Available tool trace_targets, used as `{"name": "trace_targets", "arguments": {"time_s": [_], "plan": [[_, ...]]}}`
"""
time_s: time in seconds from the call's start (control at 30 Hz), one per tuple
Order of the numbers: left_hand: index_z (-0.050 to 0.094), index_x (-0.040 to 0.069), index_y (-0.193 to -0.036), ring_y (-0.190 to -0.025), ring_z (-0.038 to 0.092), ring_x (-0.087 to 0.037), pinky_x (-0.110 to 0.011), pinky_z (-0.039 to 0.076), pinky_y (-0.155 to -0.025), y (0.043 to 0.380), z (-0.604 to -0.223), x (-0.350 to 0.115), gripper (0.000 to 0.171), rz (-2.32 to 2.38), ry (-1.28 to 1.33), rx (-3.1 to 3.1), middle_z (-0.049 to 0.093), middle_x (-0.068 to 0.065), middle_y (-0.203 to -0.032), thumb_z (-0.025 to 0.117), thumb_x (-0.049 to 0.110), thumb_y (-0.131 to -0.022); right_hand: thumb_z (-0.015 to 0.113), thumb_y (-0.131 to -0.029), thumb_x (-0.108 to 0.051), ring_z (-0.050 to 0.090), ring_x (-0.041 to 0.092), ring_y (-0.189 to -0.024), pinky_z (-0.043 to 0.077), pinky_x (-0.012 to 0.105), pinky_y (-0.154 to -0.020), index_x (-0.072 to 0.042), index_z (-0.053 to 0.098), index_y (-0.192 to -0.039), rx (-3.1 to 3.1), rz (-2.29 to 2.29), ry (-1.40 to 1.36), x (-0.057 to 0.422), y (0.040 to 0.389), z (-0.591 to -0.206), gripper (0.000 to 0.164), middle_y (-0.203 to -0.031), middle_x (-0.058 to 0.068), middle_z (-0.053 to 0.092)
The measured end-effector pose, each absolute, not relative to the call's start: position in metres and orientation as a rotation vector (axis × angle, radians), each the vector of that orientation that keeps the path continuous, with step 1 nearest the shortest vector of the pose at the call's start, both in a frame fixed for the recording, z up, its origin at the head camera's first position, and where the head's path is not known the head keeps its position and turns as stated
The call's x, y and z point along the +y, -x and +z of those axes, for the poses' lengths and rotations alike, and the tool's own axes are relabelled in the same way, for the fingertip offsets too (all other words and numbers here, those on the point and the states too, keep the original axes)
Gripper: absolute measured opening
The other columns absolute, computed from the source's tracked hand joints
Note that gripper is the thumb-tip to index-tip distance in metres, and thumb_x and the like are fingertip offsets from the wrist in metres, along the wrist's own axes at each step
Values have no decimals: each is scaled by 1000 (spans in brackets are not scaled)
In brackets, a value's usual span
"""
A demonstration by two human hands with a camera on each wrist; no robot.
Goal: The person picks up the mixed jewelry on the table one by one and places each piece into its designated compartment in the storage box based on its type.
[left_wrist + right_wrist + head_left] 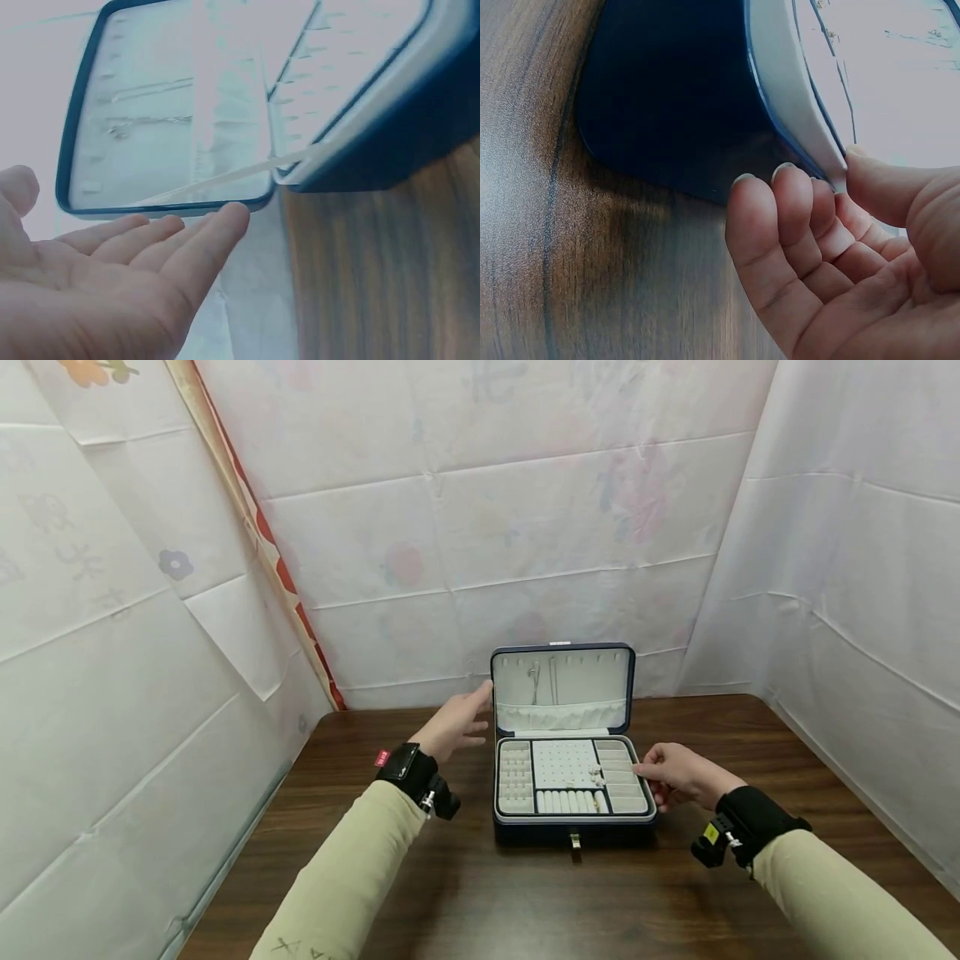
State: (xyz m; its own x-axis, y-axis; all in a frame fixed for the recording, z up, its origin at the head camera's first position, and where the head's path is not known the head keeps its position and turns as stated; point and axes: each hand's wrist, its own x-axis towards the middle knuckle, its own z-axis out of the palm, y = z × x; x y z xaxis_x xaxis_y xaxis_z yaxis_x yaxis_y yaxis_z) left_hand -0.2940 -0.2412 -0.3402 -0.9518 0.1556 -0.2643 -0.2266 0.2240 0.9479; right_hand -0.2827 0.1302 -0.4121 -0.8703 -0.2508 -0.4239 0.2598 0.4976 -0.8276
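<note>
A dark blue jewelry box (pixel 536 835) stands on the table with its lid (pixel 603 681) raised. Two necklaces (pixel 553 681) hang inside the lid above a gathered pocket. White compartments, a pin-holed earring panel (pixel 555 760) and ring rolls (pixel 562 802) fill the base; a few small earrings (pixel 596 774) sit at the panel's right. My left hand (pixel 456 722), fingers straight, is at the lid's left edge; its fingertips (pixel 236 216) appear to touch the rim. With thumb on the rim and fingers curled against the outer side, my right hand (pixel 832 247) grips the base's right wall.
The brown wooden table (pixel 465 893) extends around the box. White printed cloth (pixel 465 543) hangs behind it and along both sides. A metal clasp (pixel 575 842) juts from the box's front. Each wrist carries a black strapped camera.
</note>
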Motion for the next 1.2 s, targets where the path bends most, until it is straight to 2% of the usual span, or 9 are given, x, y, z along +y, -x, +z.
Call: {"name": "trace_targets", "arguments": {"time_s": [0.23, 0.37, 0.57, 0.73, 1.03, 1.2], "plan": [[18, 7, -163, -152, 26, -39, -51, 34, -119, 304, -326, -241, 80, 1966, 22, 1992, 17, -14, -170, 35, 61, -106, 60, -104, -20, 58, 17, -61, 58, 33, -57, 0, 47, -109, 2244, -1336, -26, 132, 283, -412, 24, -74, 7, 55], [10, 8, -164, -156, 15, -36, -49, 25, -123, 308, -318, -237, 83, 2057, -6, 1900, 9, -11, -172, 31, 63, -106, 59, -105, -20, 58, 17, -61, 58, 33, -57, 0, 48, -109, 2242, -1332, -17, 133, 282, -411, 24, -74, 7, 55], [3, 16, -165, -158, 5, -32, -46, 17, -126, 312, -305, -227, 84, 2064, -65, 1920, 0, -6, -173, 30, 66, -104, 59, -105, -20, 58, 18, -62, 58, 33, -57, 0, 48, -108, 2247, -1328, -10, 133, 282, -410, 23, -74, 8, 56], [2, 22, -165, -158, 5, -32, -45, 16, -127, 312, -300, -224, 82, 2035, -63, 1961, -1, -4, -173, 31, 67, -104, 59, -105, -20, 58, 17, -62, 58, 33, -57, 0, 48, -108, 2244, -1325, -10, 132, 282, -410, 23, -75, 7, 56], [4, 18, -165, -158, 8, -33, -45, 15, -127, 309, -298, -228, 87, 2011, -80, 1986, 3, -6, -173, 34, 69, -102, 58, -105, -20, 59, 18, -62, 58, 34, -57, 0, 49, -107, 2252, -1301, 9, 131, 284, -410, 22, -74, 8, 57], [6, 18, -165, -158, 12, -29, -43, 15, -127, 307, -297, -232, 89, 1980, -109, 2020, 7, -7, -172, 36, 71, -100, 58, -106, -20, 59, 18, -62, 58, 34, -58, 0, 51, -107, 2259, -1280, 28, 131, 284, -408, 21, -74, 8, 57]]}}
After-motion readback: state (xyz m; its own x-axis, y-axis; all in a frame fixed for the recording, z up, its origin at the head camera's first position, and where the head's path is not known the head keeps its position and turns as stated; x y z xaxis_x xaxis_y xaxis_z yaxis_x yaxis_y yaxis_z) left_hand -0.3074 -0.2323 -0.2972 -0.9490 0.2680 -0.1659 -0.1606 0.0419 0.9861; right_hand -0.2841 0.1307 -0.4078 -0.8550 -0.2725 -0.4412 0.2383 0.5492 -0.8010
